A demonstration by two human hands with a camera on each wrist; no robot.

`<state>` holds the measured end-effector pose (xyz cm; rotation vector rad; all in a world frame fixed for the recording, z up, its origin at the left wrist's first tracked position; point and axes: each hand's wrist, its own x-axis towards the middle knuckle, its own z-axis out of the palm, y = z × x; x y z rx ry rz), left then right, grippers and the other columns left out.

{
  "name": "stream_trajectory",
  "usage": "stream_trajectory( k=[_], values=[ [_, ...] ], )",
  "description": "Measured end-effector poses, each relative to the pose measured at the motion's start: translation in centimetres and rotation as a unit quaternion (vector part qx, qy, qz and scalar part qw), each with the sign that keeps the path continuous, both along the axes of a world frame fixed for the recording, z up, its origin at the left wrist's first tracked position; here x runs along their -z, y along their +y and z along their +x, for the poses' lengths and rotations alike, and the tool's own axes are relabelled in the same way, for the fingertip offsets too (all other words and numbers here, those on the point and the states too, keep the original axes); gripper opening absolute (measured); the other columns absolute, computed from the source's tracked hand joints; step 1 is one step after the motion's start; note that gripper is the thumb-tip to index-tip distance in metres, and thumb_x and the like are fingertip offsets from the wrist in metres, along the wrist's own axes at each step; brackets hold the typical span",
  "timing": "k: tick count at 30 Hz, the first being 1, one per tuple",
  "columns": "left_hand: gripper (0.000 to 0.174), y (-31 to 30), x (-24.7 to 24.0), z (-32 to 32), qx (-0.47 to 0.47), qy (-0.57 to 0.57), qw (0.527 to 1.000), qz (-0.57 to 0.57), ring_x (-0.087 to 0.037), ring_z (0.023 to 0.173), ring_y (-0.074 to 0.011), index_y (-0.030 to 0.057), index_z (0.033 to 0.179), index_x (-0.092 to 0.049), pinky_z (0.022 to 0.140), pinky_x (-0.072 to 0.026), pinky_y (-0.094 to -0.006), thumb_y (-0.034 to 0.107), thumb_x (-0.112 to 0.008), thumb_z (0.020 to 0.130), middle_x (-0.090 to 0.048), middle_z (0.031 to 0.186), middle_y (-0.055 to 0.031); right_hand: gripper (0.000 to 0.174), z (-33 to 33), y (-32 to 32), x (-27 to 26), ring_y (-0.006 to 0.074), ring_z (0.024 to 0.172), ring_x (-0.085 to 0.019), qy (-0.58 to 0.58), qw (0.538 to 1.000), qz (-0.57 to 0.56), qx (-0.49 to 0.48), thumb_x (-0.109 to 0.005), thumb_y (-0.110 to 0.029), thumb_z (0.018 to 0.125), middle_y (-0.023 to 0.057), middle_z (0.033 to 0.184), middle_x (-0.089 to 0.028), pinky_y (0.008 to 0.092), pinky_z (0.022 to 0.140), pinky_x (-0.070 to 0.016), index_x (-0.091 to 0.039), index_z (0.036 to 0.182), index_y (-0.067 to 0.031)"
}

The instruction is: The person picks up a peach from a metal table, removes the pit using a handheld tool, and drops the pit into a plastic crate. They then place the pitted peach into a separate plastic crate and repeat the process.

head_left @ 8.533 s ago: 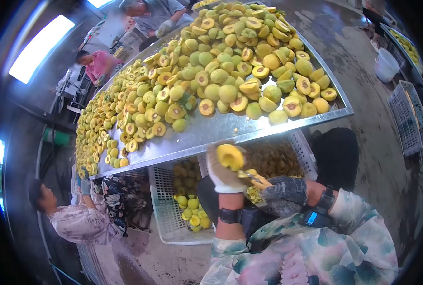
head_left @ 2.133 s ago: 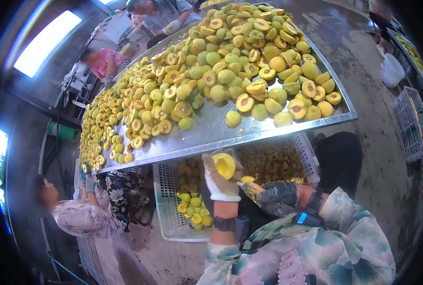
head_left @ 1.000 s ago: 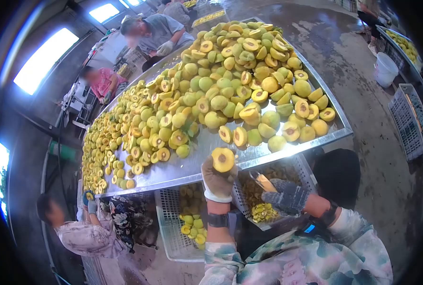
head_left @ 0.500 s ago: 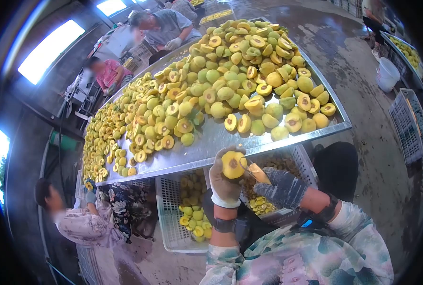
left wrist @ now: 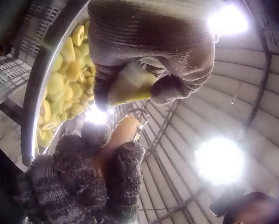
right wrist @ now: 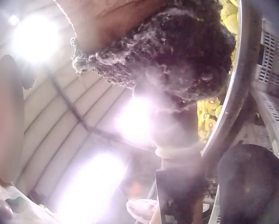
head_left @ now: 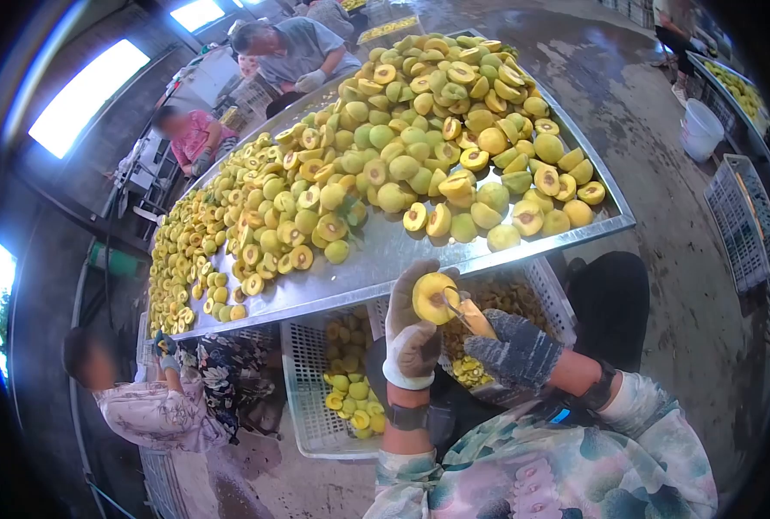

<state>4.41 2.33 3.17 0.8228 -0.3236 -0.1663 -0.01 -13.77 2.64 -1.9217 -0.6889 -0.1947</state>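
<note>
In the head view my left hand (head_left: pixel 412 342), in a brown and white glove, holds a yellow peach half (head_left: pixel 428 297) with its cut face turned toward the right. My right hand (head_left: pixel 519 350), in a grey knitted glove, grips a pitting tool (head_left: pixel 478 321) with a wooden handle. Its thin metal tip reaches the middle of the cut face. The left wrist view shows the tool's curved metal loop just below the peach half (left wrist: pixel 132 88), which is partly hidden by the left fingers. In the right wrist view the grey glove (right wrist: pixel 177 60) hides the tool.
A metal table (head_left: pixel 350 278) heaped with halved peaches lies ahead. Below its edge stand a white crate (head_left: pixel 316 441) with peach halves and another crate (head_left: pixel 553 290) with brown and yellow pieces. Other people sit around the table. A white bucket (head_left: pixel 701 130) stands at right.
Earlier my left hand held a hollowed peach half; now it holds another half. Over the last second the tool has moved left from apart to the cut face, and the peach half has turned.
</note>
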Motion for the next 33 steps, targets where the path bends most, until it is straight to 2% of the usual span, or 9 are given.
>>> stream_trajectory(
  k=[5, 7, 10, 13, 16, 22, 25, 30, 33],
  values=[
    [0.078, -0.2, 0.1, -0.6, -0.031, -0.011, 0.999, 0.044, -0.047, 0.114, -0.0339, -0.0034, 0.128, -0.034, 0.092, -0.0446, -0.0463, 0.012, -0.070, 0.061, -0.045, 0.124, -0.0162, 0.028, -0.7, -0.3, -2.4, 0.0241, 0.069, -0.057, 0.225, 0.973, 0.044, -0.037, -0.059, -0.023, 0.084, 0.0137, 0.076, -0.057, 0.0358, 0.059, -0.0449, -0.053, 0.101, -0.0012],
    [0.078, -0.2, 0.0, -0.8, -0.033, -0.012, 0.998, 0.054, -0.047, 0.114, -0.0332, -0.0033, 0.128, -0.034, 0.091, -0.0448, -0.0459, 0.013, -0.071, 0.061, -0.045, 0.124, -0.0165, 0.030, -0.9, -0.1, -2.5, 0.0211, 0.066, -0.057, 0.356, 0.916, 0.179, -0.044, -0.059, -0.025, 0.084, 0.0119, 0.074, -0.057, 0.0325, 0.059, -0.0449, -0.053, 0.102, -0.0006],
    [0.077, -0.2, 0.0, -0.9, -0.043, -0.030, 0.997, 0.064, -0.048, 0.114, -0.0320, -0.0030, 0.128, -0.034, 0.091, -0.0453, -0.0458, 0.014, -0.072, 0.062, -0.046, 0.123, -0.0167, 0.032, -0.9, -0.4, -1.8, 0.0216, 0.070, -0.057, 0.222, 0.972, 0.078, -0.019, -0.060, -0.024, 0.084, 0.0124, 0.077, -0.058, 0.0328, 0.063, -0.0458, -0.053, 0.103, -0.0005],
    [0.075, -0.5, -0.2, -0.8, -0.014, -0.029, 0.998, 0.045, -0.048, 0.114, -0.0306, -0.0028, 0.127, -0.035, 0.091, -0.0455, -0.0461, 0.015, -0.072, 0.064, -0.046, 0.122, -0.0163, 0.024, -1.3, -0.5, -1.4, 0.0296, 0.084, -0.058, 0.161, 0.985, 0.038, -0.041, -0.055, -0.013, 0.085, 0.0143, 0.097, -0.058, 0.0355, 0.072, -0.0469, -0.057, 0.108, -0.0043],
    [0.072, -1.2, -0.7, -1.4, -0.024, -0.036, 0.999, 0.021, -0.049, 0.113, -0.0299, -0.0030, 0.125, -0.036, 0.090, -0.0460, -0.0463, 0.017, -0.071, 0.066, -0.046, 0.122, -0.0163, 0.024, -1.6, -0.1, -0.1, 0.0310, 0.085, -0.057, 0.101, 0.995, 0.006, -0.009, -0.055, -0.015, 0.087, 0.0154, 0.097, -0.058, 0.0363, 0.072, -0.0462, -0.056, 0.108, -0.0030],
    [0.049, -2.6, -0.7, -2.4, -0.089, -0.046, 0.995, 0.001, -0.050, 0.110, -0.0325, 0.0064, 0.119, -0.040, 0.087, -0.0481, -0.0460, 0.023, -0.063, 0.079, -0.045, 0.119, -0.0156, 0.027, -2.8, 1.1, 0.0, 0.0321, 0.087, -0.056, 0.345, 0.924, 0.163, -0.032, -0.056, -0.016, 0.087, 0.0176, 0.096, -0.057, 0.0365, 0.075, -0.0450, -0.053, 0.108, -0.0005],
    [0.042, -3.5, -0.9, -2.9, -0.140, -0.057, 0.985, 0.078, -0.050, 0.108, -0.0336, 0.0108, 0.117, -0.040, 0.084, -0.0488, -0.0458, 0.028, -0.060, 0.083, -0.044, 0.116, -0.0143, 0.030, -3.4, 1.8, -0.1, 0.0310, 0.090, -0.056, 0.382, 0.901, 0.207, -0.007, -0.056, -0.016, 0.086, 0.0177, 0.099, -0.056, 0.0359, 0.077, -0.0448, -0.051, 0.111, 0.0004],
    [0.050, -4.7, -0.5, -2.5, -0.205, -0.087, 0.972, 0.081, -0.054, 0.100, -0.0326, 0.0102, 0.118, -0.037, 0.077, -0.0511, -0.0423, 0.043, -0.056, 0.086, -0.045, 0.115, -0.0153, 0.031, -2.5, 1.2, 0.3, 0.0317, 0.092, -0.055, 0.362, 0.907, 0.212, -0.037, -0.055, -0.016, 0.087, 0.0190, 0.104, -0.055, 0.0356, 0.079, -0.0450, -0.050, 0.113, 0.0015],
    [0.055, -3.8, -0.4, -2.2, -0.159, -0.049, 0.983, 0.084, -0.058, 0.091, -0.0317, 0.0089, 0.119, -0.037, 0.075, -0.0519, -0.0403, 0.051, -0.049, 0.086, -0.049, 0.112, -0.0165, 0.031, -1.8, 0.2, 0.7, 0.0333, 0.090, -0.056, 0.271, 0.948, 0.148, -0.081, -0.056, -0.018, 0.086, 0.0193, 0.101, -0.056, 0.0369, 0.076, -0.0460, -0.051, 0.110, 0.0015]
  ],
)
